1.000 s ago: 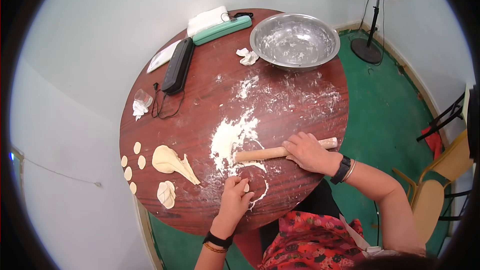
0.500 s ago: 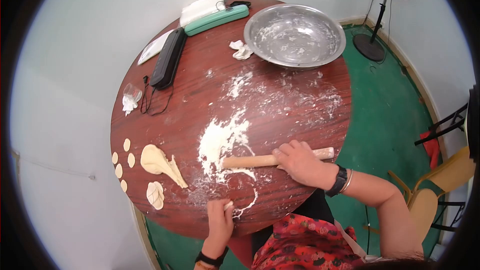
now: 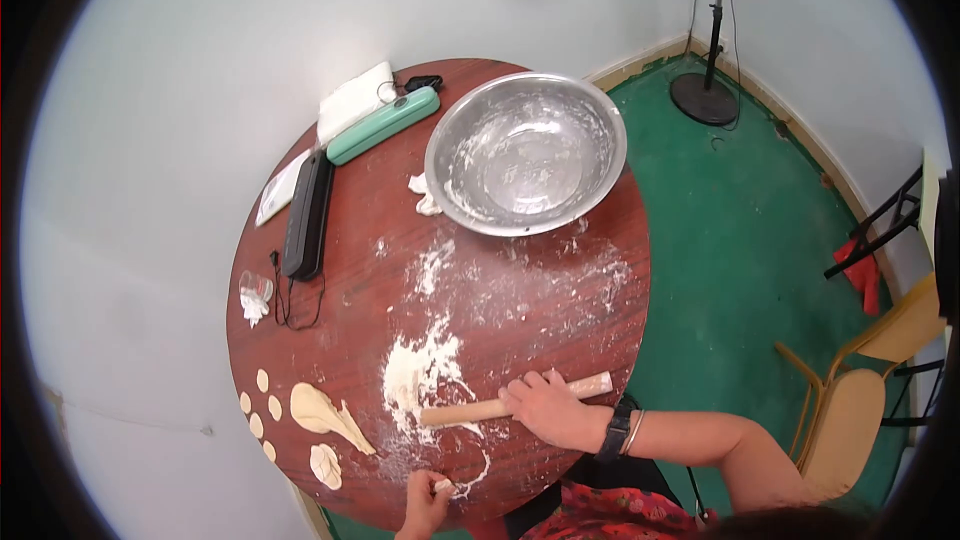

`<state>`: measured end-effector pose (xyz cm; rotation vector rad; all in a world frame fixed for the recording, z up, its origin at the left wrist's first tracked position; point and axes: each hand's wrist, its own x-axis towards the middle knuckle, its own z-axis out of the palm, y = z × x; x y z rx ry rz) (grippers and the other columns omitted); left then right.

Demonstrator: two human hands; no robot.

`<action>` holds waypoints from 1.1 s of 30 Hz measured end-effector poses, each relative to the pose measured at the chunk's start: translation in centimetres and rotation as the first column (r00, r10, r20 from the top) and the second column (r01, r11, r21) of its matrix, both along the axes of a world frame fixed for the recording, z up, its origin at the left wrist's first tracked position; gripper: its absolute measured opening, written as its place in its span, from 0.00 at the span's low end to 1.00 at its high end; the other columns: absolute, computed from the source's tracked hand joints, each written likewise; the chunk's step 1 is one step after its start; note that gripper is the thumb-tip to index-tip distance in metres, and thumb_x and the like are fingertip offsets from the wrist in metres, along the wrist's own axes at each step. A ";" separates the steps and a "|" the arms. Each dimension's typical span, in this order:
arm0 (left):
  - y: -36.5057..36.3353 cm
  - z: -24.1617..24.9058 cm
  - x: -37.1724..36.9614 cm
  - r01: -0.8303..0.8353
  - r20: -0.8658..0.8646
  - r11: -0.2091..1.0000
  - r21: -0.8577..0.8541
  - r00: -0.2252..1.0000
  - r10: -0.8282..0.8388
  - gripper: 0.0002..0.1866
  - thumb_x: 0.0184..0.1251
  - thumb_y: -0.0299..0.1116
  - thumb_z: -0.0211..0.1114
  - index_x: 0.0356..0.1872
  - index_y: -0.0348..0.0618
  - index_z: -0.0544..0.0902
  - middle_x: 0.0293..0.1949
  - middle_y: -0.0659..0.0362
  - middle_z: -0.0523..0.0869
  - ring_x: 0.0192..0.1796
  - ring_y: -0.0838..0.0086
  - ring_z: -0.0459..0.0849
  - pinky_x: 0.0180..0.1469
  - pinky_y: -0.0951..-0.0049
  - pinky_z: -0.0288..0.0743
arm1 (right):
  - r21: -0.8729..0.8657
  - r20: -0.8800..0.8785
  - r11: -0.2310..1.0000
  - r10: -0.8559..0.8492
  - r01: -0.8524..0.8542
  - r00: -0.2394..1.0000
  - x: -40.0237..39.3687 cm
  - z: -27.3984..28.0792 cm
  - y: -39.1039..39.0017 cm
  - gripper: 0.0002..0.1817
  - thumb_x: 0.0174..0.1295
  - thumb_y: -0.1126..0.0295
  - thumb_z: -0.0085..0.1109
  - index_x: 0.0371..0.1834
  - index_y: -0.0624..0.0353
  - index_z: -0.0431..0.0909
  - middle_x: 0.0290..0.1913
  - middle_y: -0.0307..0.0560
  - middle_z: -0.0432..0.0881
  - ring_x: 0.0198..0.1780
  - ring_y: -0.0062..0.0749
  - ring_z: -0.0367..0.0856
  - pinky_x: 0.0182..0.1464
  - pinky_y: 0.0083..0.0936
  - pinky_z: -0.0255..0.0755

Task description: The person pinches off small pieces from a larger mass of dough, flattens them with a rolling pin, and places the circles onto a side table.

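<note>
My right hand (image 3: 553, 412) is wrapped over a wooden rolling pin (image 3: 462, 414), whose left end lies in a patch of white flour (image 3: 422, 360). Close to the table's front edge, my left hand (image 3: 425, 502) pinches a small pale piece of dough (image 3: 443, 486) between thumb and fingers. A curved trail of flour runs beside it. Further left lies a larger lump of dough (image 3: 318, 410) with a ragged, stretched end. Below that is a small pile of flat dough rounds (image 3: 326, 467). Several small dough discs (image 3: 275, 408) are spread near the left edge.
A big metal basin (image 3: 530, 175) with floury walls stands at the back right of the round table (image 3: 350, 340). A black device (image 3: 308, 215) with a cord, a green case (image 3: 384, 127) and a clear cup (image 3: 256, 286) sit along the left. A chair (image 3: 840, 420) and fan (image 3: 705, 98) stand beyond.
The view has tipped upward and swung right, so the whole table appears lower and further left. Both hands keep their grips; the rolling pin stays at the flour patch.
</note>
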<state>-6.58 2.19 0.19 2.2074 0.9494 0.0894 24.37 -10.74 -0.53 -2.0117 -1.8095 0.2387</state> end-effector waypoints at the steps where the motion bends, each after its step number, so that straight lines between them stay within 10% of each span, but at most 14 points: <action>1: 0.5 -0.9 -0.9 0.013 -0.011 1.000 0.022 1.000 -0.012 0.13 0.55 0.28 0.74 0.38 0.42 0.77 0.37 0.54 0.76 0.40 0.64 0.76 0.45 0.66 0.71 | -0.011 -0.016 1.000 0.009 -0.009 1.000 0.1 0.3 0.0 0.22 0.62 0.68 0.55 0.61 0.58 0.74 0.45 0.41 0.73 0.50 0.37 0.71 0.47 0.39 0.65; 2: -0.3 0.7 1.1 0.118 0.124 0.991 0.061 0.984 -0.125 0.13 0.76 0.41 0.60 0.36 0.42 0.75 0.30 0.53 0.74 0.33 0.62 0.74 0.40 0.63 0.71 | -0.022 -0.025 1.000 0.013 -0.013 1.000 0.5 0.3 0.1 0.23 0.61 0.68 0.55 0.61 0.59 0.74 0.45 0.41 0.73 0.50 0.37 0.71 0.47 0.39 0.65; 6: -0.3 1.3 1.7 0.074 0.071 0.997 -0.012 0.995 -0.072 0.13 0.75 0.39 0.61 0.37 0.41 0.74 0.36 0.54 0.73 0.39 0.64 0.73 0.46 0.64 0.70 | 0.120 -0.021 0.990 -0.066 0.068 0.998 0.4 0.4 0.1 0.13 0.61 0.68 0.54 0.47 0.57 0.80 0.42 0.38 0.73 0.49 0.34 0.71 0.45 0.36 0.66; 7: -0.5 1.6 1.5 0.044 0.052 0.996 -0.075 0.998 -0.040 0.13 0.75 0.39 0.62 0.37 0.40 0.74 0.36 0.54 0.73 0.39 0.64 0.73 0.46 0.64 0.70 | -0.069 -0.060 0.998 0.000 -0.004 0.998 0.4 1.0 0.0 0.21 0.63 0.69 0.53 0.59 0.60 0.75 0.47 0.40 0.72 0.50 0.35 0.71 0.50 0.40 0.66; 15: -0.1 1.5 0.8 0.123 -0.057 0.992 0.012 0.991 -0.122 0.08 0.74 0.32 0.58 0.41 0.37 0.76 0.42 0.51 0.80 0.48 0.59 0.76 0.53 0.57 0.71 | -0.057 -0.031 0.998 -0.005 0.003 1.000 0.0 0.9 0.1 0.22 0.64 0.69 0.52 0.62 0.58 0.72 0.47 0.42 0.72 0.52 0.38 0.71 0.52 0.43 0.67; 19: -0.9 -0.6 0.3 -0.089 0.113 0.993 0.079 0.990 0.080 0.09 0.54 0.27 0.71 0.34 0.42 0.80 0.35 0.52 0.78 0.41 0.59 0.77 0.46 0.63 0.72 | 0.031 0.003 0.999 0.012 -0.012 1.000 0.0 0.6 0.9 0.22 0.62 0.70 0.52 0.61 0.60 0.74 0.45 0.42 0.74 0.50 0.38 0.72 0.48 0.41 0.67; 33: -1.3 2.3 2.5 -0.188 0.283 0.967 -0.169 0.931 0.231 0.23 0.57 0.21 0.73 0.53 0.33 0.76 0.46 0.52 0.75 0.36 0.74 0.82 0.35 0.76 0.80 | 0.068 -0.062 0.993 0.096 -0.092 0.993 -1.2 2.9 1.5 0.21 0.60 0.67 0.64 0.57 0.59 0.76 0.45 0.47 0.77 0.46 0.46 0.75 0.47 0.41 0.70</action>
